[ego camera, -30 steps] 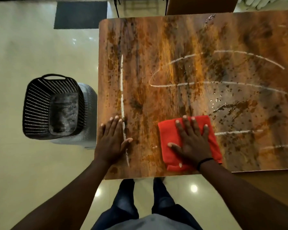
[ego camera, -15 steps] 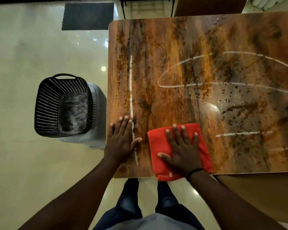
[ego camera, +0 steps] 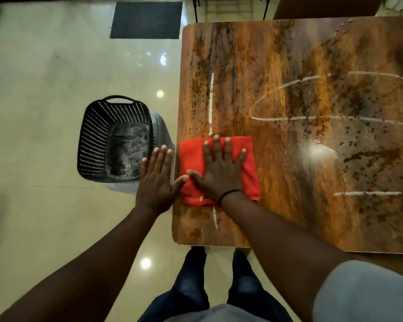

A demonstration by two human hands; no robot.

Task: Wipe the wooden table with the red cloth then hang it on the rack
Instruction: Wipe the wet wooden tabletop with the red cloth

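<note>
The folded red cloth (ego camera: 249, 159) lies flat at the left edge of the wooden table (ego camera: 300, 66), near the front corner. My right hand (ego camera: 221, 170) presses on it with straight, spread fingers. My left hand (ego camera: 157, 180) is held flat just off the table's left edge, fingers straight, its thumb reaching to the cloth's left side. White streaks and dark specks mark the tabletop. No rack is clearly in view.
A black perforated basket (ego camera: 89, 140) stands on the pale tiled floor left of the table, close behind my left hand. A dark mat (ego camera: 147, 19) lies further back. My legs stand at the table's front edge.
My right hand has slid the cloth leftward to the table's left edge. My left hand has moved off the tabletop to just beside that edge.
</note>
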